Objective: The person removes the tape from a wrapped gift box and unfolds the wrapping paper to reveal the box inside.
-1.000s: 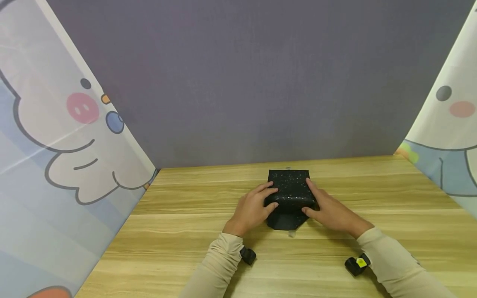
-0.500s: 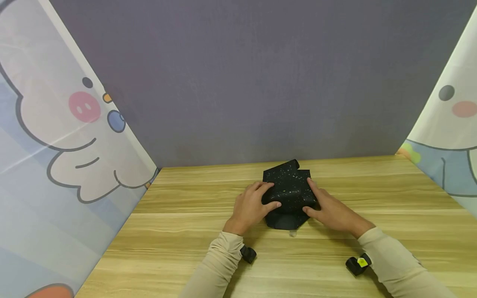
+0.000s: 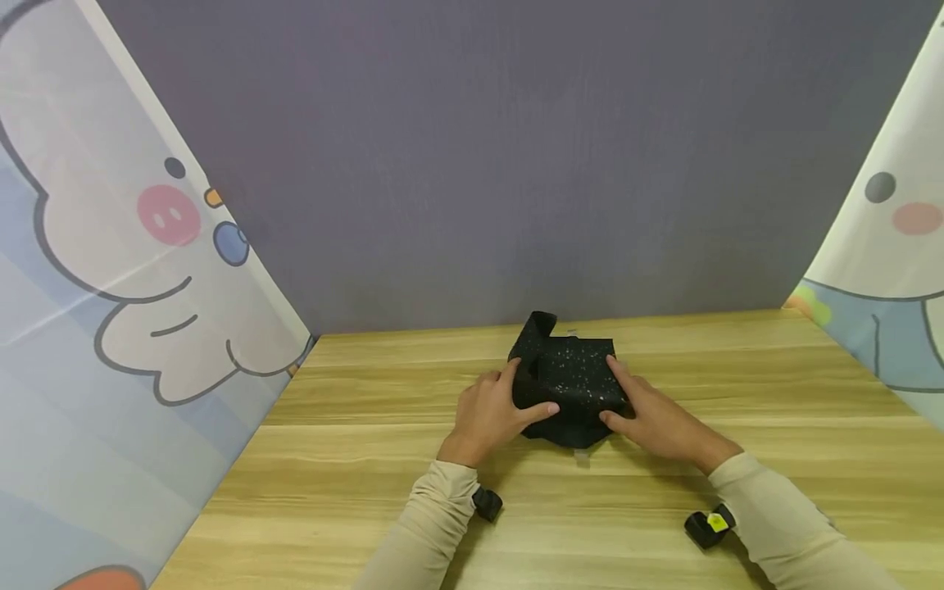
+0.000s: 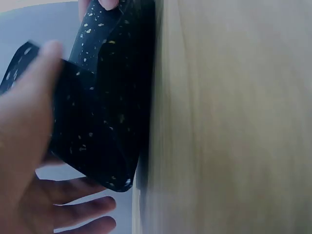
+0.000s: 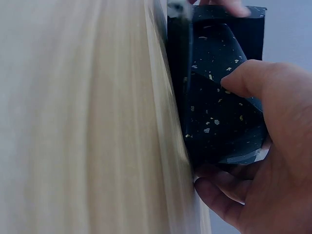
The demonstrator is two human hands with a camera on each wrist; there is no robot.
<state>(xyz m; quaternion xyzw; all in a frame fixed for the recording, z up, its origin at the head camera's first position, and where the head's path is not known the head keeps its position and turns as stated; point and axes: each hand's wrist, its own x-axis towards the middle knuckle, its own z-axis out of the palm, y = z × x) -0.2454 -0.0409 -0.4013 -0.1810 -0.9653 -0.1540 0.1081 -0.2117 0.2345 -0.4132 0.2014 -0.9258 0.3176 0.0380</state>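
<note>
A box-shaped bundle of black paper (image 3: 578, 369) with pale and gold specks lies on the wooden table near its back. From its left end a loose flap (image 3: 533, 332) stands up, its top curling over. My left hand (image 3: 487, 414) holds that end, thumb along the front and fingers at the left side; the left wrist view has the folded paper (image 4: 92, 126) between thumb and fingers. At the opposite end, my right hand (image 3: 652, 414) grips the bundle, thumb in front and forefinger along the side. The right wrist view shows angled folds (image 5: 219, 107) under that thumb. Whatever is inside is hidden.
Small translucent tape-like scraps (image 3: 582, 459) stick out at the front and back of the bundle. A grey panel (image 3: 516, 164) rises behind the table (image 3: 332, 459). Cartoon-printed sheets (image 3: 133, 270) flank both sides. Each wrist wears a black device (image 3: 706, 528).
The flap, which lay flat over the top and then lifted, has swung leftward and now stands up at the left end. My left hand shifted slightly left; the right hand stayed in place.
</note>
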